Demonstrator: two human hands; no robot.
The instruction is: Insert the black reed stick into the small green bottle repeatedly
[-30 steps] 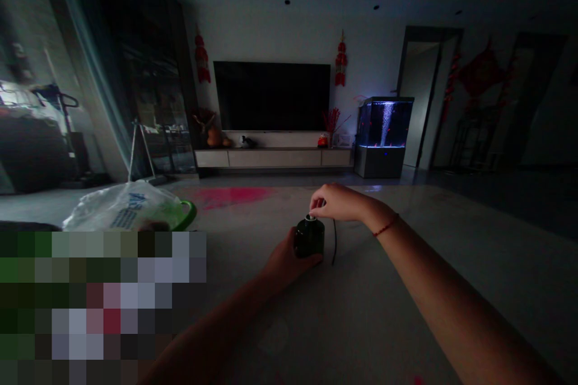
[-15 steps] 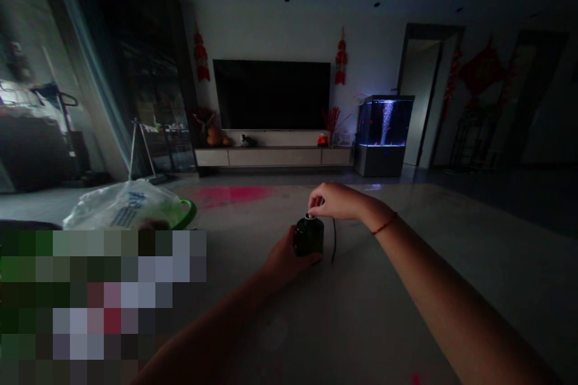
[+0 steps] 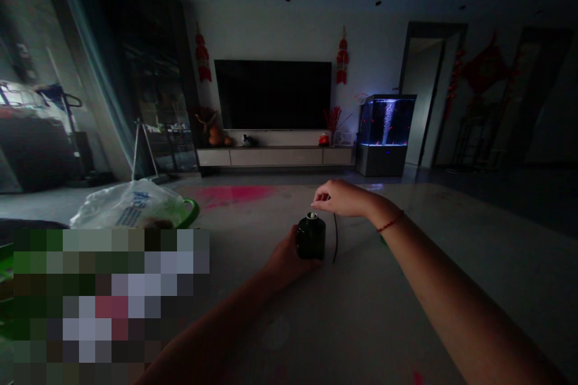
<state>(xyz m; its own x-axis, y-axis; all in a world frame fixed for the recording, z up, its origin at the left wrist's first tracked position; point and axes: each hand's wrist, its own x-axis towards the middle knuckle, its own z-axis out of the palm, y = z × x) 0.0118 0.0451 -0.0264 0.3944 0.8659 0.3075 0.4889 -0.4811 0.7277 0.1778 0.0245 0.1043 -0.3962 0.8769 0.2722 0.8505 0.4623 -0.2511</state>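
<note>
My left hand [image 3: 291,252] is wrapped round a small dark green glass bottle [image 3: 310,239], which stands upright on the table. A pale piece [image 3: 312,215] shows in the bottle's narrow mouth. Just above and right of that mouth is my right hand [image 3: 338,197], apart from it. Its fingers are curled in a pinch toward the thumb; whether anything small is between them cannot be made out. A thin dark stick [image 3: 335,239] lies right of the bottle, its far end reaching the underside of my right hand.
The pale table [image 3: 361,313] has a pink patch [image 3: 235,194] toward its far edge. At left lie a clear plastic bag [image 3: 130,204] and a green-rimmed container [image 3: 192,213], near a pixelated area. A bit of green [image 3: 383,240] peeks from under my right forearm.
My right hand has lifted slightly off the bottle's mouth, uncovering the pale piece there. My left hand keeps its hold on the bottle. The view has shifted a little.
</note>
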